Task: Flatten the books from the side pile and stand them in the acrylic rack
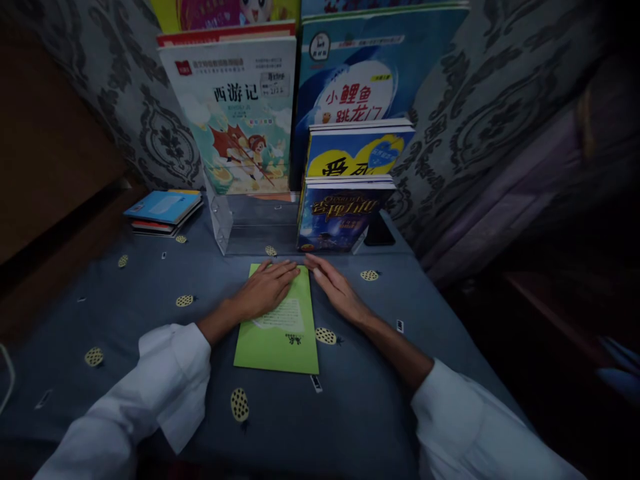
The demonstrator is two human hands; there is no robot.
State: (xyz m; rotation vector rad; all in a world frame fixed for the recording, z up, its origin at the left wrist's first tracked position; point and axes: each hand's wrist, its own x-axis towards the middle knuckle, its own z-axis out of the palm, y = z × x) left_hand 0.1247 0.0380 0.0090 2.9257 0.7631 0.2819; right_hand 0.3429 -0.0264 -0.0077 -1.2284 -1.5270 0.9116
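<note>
A light green book (277,350) lies flat on the dark blue tablecloth, with a pale text block printed on it. My left hand (267,290) rests flat on its upper part, fingers stretched out and pointing right. My right hand (340,290) is at the book's upper right corner, palm turned inward and fingers extended, its tips by the book's edge. Neither hand grips anything. Just beyond my fingertips stands a clear acrylic rack (255,230) with books upright in tiers. A dark blue book (345,217) fills its front right tier.
Behind stand a pale book with a winged figure (240,127), a teal book (380,60) and a blue-yellow book (357,150). A small stack of books (167,208) lies at the left. A dark phone-like object (380,233) is right of the rack. Patterned curtains hang behind.
</note>
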